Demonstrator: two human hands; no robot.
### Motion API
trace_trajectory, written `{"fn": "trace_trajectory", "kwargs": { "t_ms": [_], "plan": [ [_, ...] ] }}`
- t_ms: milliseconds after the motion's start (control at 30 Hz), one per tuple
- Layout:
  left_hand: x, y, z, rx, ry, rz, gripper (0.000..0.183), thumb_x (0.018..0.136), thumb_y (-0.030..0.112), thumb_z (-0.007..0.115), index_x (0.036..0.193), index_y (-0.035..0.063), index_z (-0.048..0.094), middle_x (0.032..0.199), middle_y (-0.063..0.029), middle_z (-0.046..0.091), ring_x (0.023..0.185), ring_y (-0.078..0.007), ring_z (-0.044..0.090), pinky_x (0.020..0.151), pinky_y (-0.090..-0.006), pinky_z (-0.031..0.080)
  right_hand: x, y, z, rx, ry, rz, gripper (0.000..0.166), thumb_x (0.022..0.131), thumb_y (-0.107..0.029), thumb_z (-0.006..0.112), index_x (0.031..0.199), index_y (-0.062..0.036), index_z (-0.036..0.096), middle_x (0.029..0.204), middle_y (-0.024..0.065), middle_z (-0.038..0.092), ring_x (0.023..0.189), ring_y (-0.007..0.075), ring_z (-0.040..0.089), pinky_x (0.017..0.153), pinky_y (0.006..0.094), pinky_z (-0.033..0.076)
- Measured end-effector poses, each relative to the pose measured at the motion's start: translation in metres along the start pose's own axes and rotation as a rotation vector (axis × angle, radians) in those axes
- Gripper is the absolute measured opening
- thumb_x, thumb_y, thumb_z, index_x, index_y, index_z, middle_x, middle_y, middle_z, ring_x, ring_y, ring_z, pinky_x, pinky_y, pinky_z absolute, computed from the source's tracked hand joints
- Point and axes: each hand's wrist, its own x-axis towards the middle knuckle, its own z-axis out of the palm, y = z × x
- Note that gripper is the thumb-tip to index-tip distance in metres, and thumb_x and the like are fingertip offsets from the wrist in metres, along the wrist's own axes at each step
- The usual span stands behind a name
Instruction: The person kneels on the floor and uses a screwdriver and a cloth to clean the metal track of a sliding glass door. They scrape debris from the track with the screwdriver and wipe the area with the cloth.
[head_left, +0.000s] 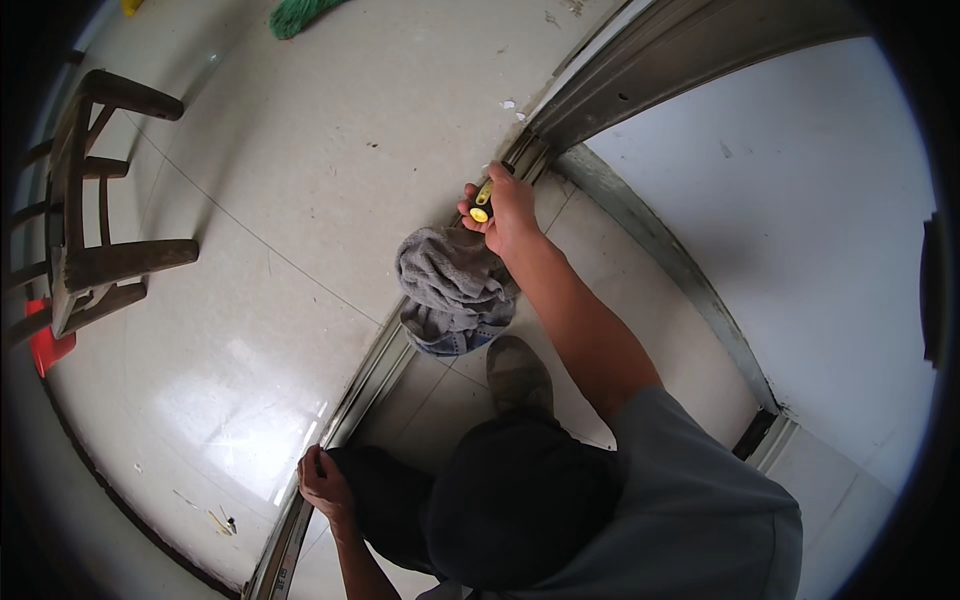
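My right hand (504, 204) is closed around a yellow-and-black screwdriver-like handle (483, 201) at the upper end of a metal sliding-door track (369, 382). The tool's far end is hidden by my fingers and the track's shadow. A crumpled grey towel (454, 281) with a blue patterned edge lies across the track, just below my right hand. My left hand (324, 484) rests at the lower part of the track beside my dark-clothed knee, its fingers curled; whether it holds something small and dark I cannot tell.
A dark wooden chair (75, 210) lies at the left, near a red plastic object (52, 337). Green bristles (300, 16) show at the top. Small loose pieces (223, 523) lie on the tiles at the lower left. A door frame (637, 75) and a pale panel (750, 195) stand at the right.
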Motion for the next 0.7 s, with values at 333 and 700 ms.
{"fn": "trace_trajectory", "kwargs": {
  "t_ms": [333, 700],
  "plan": [
    [0.002, 0.001, 0.000, -0.016, -0.017, -0.030, 0.014, 0.092, 0.003, 0.065, 0.104, -0.0007, 0.072, 0.096, -0.0163, 0.072, 0.085, -0.0341, 0.069, 0.073, -0.0410, 0.055, 0.008, 0.014, -0.008, -0.165, 0.017, -0.209, 0.032, 0.102, -0.033, 0.050, 0.088, -0.0037, 0.050, 0.074, 0.0079, 0.061, 0.048, 0.0196, 0.060, 0.036, 0.0324, 0.048],
    [0.002, -0.001, 0.001, 0.010, -0.011, -0.027, 0.014, 0.091, 0.003, 0.066, 0.103, -0.0003, 0.072, 0.095, -0.0154, 0.072, 0.079, -0.0299, 0.069, 0.067, -0.0377, 0.054, 0.003, 0.022, 0.001, -0.185, 0.048, -0.270, 0.033, 0.103, -0.033, 0.050, 0.091, -0.0021, 0.048, 0.077, 0.0093, 0.060, 0.048, 0.0195, 0.059, 0.036, 0.0321, 0.046]
  ]
}}
